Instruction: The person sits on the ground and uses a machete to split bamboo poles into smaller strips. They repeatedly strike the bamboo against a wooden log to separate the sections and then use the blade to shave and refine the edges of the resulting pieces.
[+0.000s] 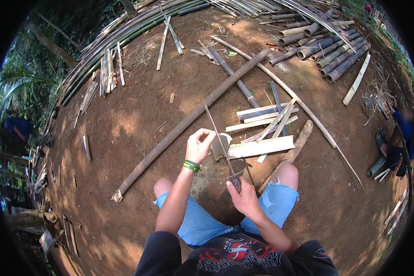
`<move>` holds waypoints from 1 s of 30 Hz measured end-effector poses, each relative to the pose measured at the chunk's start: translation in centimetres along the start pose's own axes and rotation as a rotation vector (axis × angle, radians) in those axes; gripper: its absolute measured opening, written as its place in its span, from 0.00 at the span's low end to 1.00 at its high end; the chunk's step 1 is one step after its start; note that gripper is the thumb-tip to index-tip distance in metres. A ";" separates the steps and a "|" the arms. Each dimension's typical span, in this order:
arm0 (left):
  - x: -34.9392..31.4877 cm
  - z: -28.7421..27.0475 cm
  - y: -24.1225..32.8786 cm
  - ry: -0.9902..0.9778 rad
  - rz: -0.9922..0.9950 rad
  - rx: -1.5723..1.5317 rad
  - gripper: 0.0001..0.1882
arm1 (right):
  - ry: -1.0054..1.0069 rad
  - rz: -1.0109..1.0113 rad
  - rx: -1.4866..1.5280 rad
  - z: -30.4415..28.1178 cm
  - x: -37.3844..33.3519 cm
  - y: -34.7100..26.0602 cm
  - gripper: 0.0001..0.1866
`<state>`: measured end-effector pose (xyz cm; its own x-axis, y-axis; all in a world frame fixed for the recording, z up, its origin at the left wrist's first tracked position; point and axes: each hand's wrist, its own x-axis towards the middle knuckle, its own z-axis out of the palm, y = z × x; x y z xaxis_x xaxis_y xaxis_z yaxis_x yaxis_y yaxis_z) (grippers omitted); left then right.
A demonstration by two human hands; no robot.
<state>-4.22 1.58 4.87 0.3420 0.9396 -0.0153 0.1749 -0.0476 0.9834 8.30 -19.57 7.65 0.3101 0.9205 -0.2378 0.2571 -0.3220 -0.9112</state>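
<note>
My right hand (245, 198) is wrapped round the dark handle of a machete (217, 131), whose long thin blade points up and away to the left. Close beside the blade, my left hand (200, 146) has its fingers curled together in a pinch; what lies between them, if anything, is hidden. A short split bamboo piece (221, 146) stands between that hand and a pale half-round bamboo length (262, 146). Blade and short piece overlap in this view, and I cannot tell whether they touch.
Split bamboo strips (257, 120) lie just beyond. A long dark pole (193, 117) crosses the dirt ahead, and a thin pole (303, 106) slants on the right. Cut bamboo tubes (338, 57) are piled far right. People sit at left (20, 129) and right (395, 142).
</note>
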 end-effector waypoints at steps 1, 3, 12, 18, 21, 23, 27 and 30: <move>0.1 0.2 -0.1 0.016 0.025 0.053 0.09 | 0.001 0.003 -0.004 0.0 0.1 0.1 0.19; 0.2 0.1 -0.2 -0.010 0.002 0.092 0.09 | -0.005 0.009 -0.002 -0.1 0.2 0.1 0.19; 0.3 -1.8 0.0 -0.084 -0.075 -0.030 0.06 | -0.022 0.033 -0.024 -2.1 0.4 -1.2 0.21; 0.3 -1.9 0.2 -0.088 -0.103 -0.060 0.06 | -0.045 0.037 0.000 -1.6 0.2 -0.9 0.21; 0.3 -2.1 0.3 -0.094 -0.122 -0.078 0.06 | -0.042 0.014 0.007 -1.4 0.1 -0.9 0.21; 0.3 -2.1 0.3 -0.098 -0.129 -0.090 0.05 | -0.048 0.020 -0.001 -1.4 0.0 -1.1 0.21; 0.3 -2.1 0.2 -0.100 -0.136 -0.107 0.05 | -0.046 0.012 -0.013 -1.2 -0.1 -1.3 0.21; 0.2 -2.0 0.3 -0.102 -0.140 -0.111 0.04 | -0.052 0.015 -0.022 -1.3 -0.1 -1.4 0.21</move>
<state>-5.95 2.42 5.55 0.4139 0.8951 -0.1658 0.1267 0.1237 0.9842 9.10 -19.53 9.36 0.2659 0.9256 -0.2695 0.2725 -0.3403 -0.9000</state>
